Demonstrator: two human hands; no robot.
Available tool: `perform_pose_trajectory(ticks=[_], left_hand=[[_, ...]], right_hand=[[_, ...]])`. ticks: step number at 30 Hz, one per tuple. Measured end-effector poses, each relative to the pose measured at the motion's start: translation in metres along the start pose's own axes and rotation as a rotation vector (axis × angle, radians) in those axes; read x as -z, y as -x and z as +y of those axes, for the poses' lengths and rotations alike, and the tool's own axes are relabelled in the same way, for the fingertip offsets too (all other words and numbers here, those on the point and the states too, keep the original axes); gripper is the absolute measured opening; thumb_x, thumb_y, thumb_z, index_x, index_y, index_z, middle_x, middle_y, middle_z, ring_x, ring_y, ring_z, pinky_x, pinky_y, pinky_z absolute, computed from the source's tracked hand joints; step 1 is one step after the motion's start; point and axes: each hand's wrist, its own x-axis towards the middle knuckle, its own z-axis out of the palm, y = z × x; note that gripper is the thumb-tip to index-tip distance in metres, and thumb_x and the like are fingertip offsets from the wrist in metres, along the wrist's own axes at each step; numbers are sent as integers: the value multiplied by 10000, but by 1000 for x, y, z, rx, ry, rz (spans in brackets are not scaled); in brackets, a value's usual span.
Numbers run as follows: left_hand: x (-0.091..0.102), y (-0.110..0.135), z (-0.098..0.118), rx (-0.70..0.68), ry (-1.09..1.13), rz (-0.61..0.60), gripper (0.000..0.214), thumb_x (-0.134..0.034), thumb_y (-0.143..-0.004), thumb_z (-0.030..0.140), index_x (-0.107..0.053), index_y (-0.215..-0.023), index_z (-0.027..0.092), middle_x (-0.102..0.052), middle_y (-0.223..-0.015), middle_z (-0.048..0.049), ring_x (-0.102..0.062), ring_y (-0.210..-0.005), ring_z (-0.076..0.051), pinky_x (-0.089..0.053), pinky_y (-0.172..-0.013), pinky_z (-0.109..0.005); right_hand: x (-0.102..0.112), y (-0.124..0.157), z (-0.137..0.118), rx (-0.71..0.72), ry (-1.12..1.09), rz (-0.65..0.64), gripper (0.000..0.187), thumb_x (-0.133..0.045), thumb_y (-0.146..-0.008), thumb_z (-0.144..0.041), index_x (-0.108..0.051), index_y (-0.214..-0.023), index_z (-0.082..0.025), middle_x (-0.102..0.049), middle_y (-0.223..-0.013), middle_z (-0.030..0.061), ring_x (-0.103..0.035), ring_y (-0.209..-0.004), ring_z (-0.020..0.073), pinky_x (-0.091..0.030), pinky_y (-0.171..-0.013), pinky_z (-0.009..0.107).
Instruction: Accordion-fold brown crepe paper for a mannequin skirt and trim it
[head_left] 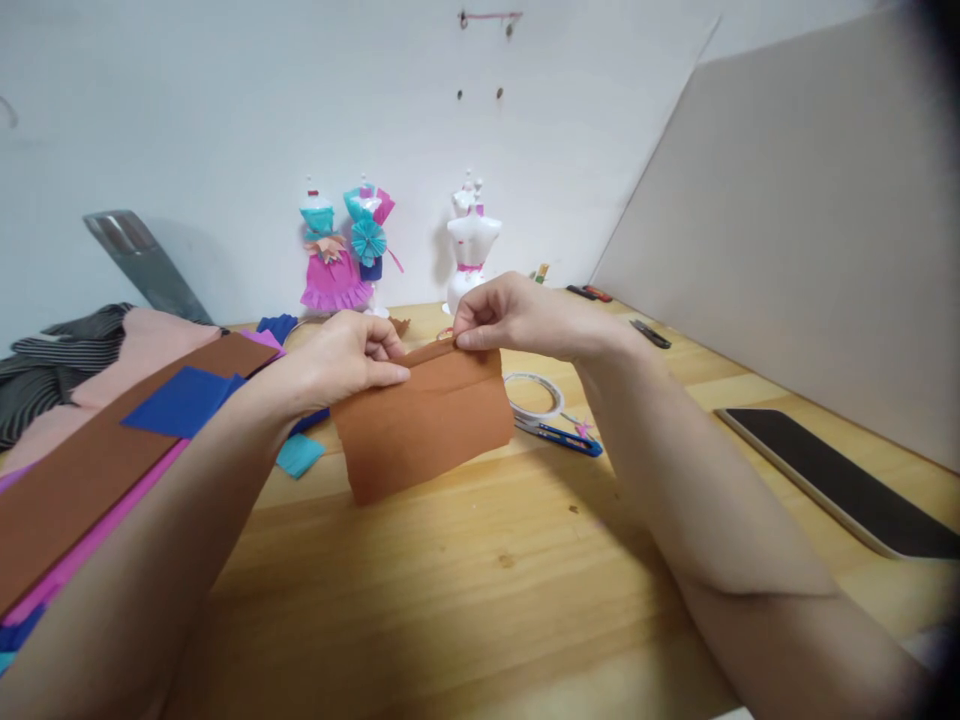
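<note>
Between my two hands hangs a brown piece of crepe paper point(431, 425), its top edge folded over in a narrow strip. My left hand point(341, 358) pinches this edge near its left end, thumb in front. Further right, my right hand point(510, 318) grips the same fold between thumb and fingers. The paper's lower part hangs free above the wooden table point(450, 600). Just right of the paper lie a white roll of tape point(559, 400) and small blue-handled thread snips point(566, 438), partly behind it.
Small dress forms in coloured paper point(334, 270) and a white dress form point(474, 250) stand by the wall. Stacked brown paper point(97, 460), a blue piece point(176, 402) and striped cloth point(52, 360) lie left. A teal scrap point(300, 455) is nearby. A phone point(832, 480) lies right.
</note>
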Motion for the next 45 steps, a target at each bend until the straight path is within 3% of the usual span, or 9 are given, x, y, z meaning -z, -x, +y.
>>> perform_pose_trajectory(ticks=[13,18,23,28,33,40,45], left_hand=[[0,-2,-3,-89,-199,-48,202,-665,-669,367,-645,-696,168,-603,-628,15,-510,-573,-114,-359,-512,-219],[2,0,-1,-101,-193,-17,202,-631,-684,364,-619,-645,166,-572,-604,18,-488,-568,-109,-347,-500,-213],[2,-1,-3,-69,-190,-12,192,-617,-710,370,-606,-664,185,-568,-601,26,-485,-535,-105,-318,-470,-214],[2,-1,-4,-52,-151,-22,245,-655,-668,399,-638,-793,189,-605,-687,6,-560,-633,-148,-391,-552,-246],[2,3,6,-121,-346,49,390,-719,-588,357,-626,-926,186,-562,-737,18,-542,-693,-166,-396,-625,-274],[4,3,2,-125,-303,28,153,-594,-695,320,-577,-779,193,-521,-662,26,-496,-631,-141,-358,-559,-245],[9,3,0,-133,-294,11,144,-576,-716,335,-576,-753,196,-582,-711,13,-529,-664,-149,-375,-562,-239]], right_hand=[[-3,0,-4,-29,123,-149,15,-677,-691,-125,-664,-684,-127,-585,-603,-15,-493,-573,90,-356,-574,245],[-2,0,-1,-4,141,-158,54,-656,-698,-187,-647,-703,-134,-566,-616,-20,-487,-594,94,-344,-574,242],[-3,0,-1,6,135,-133,79,-663,-676,-209,-625,-672,-139,-544,-603,-30,-450,-569,80,-313,-551,239],[-5,-1,-2,-16,96,-109,62,-646,-672,-197,-623,-660,-141,-560,-590,-22,-470,-557,85,-320,-547,240],[-5,-3,0,-45,30,-113,67,-639,-680,-201,-633,-676,-135,-575,-581,-13,-488,-549,91,-336,-545,240],[-6,-5,5,-27,-65,-67,125,-679,-660,-240,-652,-720,-134,-581,-605,-18,-503,-569,94,-364,-561,239],[-7,-7,6,7,-126,-28,165,-708,-621,-233,-654,-743,-137,-615,-651,-3,-536,-614,113,-399,-599,251]])
